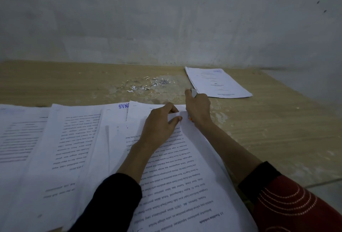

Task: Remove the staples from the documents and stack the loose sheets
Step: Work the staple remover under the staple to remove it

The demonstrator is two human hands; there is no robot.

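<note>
A printed document (185,172) lies in front of me, its text upside down to my view. My left hand (159,122) pinches its far corner between thumb and fingers. My right hand (198,107) sits just beyond that corner, fingers curled round a small metal tool (193,92) with an orange end showing under the palm. A stack of sheets (218,82) lies at the back right. The staple itself is hidden by my hands.
More printed sheets (61,148) are spread over the left of the wooden table (277,130). Scraps of torn paper and staples (148,84) litter the back middle. A grey wall (166,19) rises behind the table. The table's right edge runs diagonally.
</note>
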